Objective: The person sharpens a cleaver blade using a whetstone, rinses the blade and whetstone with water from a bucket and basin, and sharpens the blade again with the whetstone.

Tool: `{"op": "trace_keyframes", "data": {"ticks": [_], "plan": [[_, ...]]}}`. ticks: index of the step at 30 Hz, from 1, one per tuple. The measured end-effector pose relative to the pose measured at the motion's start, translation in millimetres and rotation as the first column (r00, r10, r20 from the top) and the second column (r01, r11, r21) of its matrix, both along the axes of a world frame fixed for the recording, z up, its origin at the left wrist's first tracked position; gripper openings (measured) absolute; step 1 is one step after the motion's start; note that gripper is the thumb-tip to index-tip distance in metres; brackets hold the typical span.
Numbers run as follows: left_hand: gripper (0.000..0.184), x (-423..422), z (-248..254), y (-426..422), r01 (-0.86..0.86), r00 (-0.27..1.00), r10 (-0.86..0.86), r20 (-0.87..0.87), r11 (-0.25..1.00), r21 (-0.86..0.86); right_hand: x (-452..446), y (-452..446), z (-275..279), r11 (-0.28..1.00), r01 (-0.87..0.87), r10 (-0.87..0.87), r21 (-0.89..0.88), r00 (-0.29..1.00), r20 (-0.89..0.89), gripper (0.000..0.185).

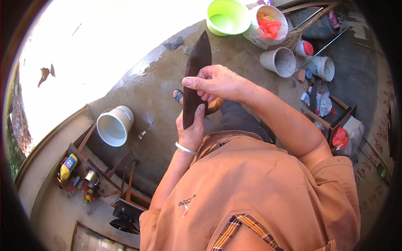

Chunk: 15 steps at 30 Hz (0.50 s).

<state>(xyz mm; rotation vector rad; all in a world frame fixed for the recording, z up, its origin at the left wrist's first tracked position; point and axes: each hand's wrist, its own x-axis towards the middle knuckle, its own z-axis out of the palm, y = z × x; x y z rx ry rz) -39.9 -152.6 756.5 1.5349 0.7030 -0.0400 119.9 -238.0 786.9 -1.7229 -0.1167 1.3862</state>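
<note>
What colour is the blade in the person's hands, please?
The blade is dark brown, almost black; head view shows it.

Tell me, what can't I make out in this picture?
All in the head view:
Long, dark, flat blade: part of its face, behind the bare right hand.
Bare left hand: some fingers, behind the blade.
Rounded yellow-brown thing: whether it joins the blade; hands cover that.
Bright green round plastic tub: far rim, cut by top edge.

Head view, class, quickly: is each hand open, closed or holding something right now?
Left hand: closed, holding the blade near its lower end.
Right hand: closed on the blade, thumb across its face.
</note>
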Motion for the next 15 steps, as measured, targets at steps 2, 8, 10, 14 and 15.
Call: {"op": "trace_keyframes", "data": {"ticks": [2, 8, 10, 14, 15], "plan": [[0.026, -3, -2, 2, -0.011, 0.999, 0.012, 0.039, 1.000, -0.011, -4, 0, -11, 0.999, 0.025, -0.023, 0.048, 0.999, -0.031, 0.051], [0.043, 0, 2, 21, -0.052, 0.993, 0.102, 0.056, 0.822, -0.567, 0, -40, -26, 0.934, 0.319, -0.347, 0.162, 0.917, 0.199, 0.035], [0.042, 3, 11, 28, -0.089, 0.995, 0.090, -0.043, 0.594, -0.799, 2, -59, -29, 0.907, 0.378, -0.421, 0.186, 0.804, 0.421, 0.032], [0.042, 13, 8, 30, -0.006, 0.999, -0.033, -0.023, 0.451, -0.892, 4, -79, -20, 0.832, 0.532, -0.546, 0.156, 0.836, 0.061, 0.030], [0.042, 18, 5, 28, 0.020, 0.999, -0.054, -0.005, 0.444, -0.896, 2, -83, -21, 0.828, 0.524, -0.512, 0.201, 0.852, -0.110, 0.030]]}}
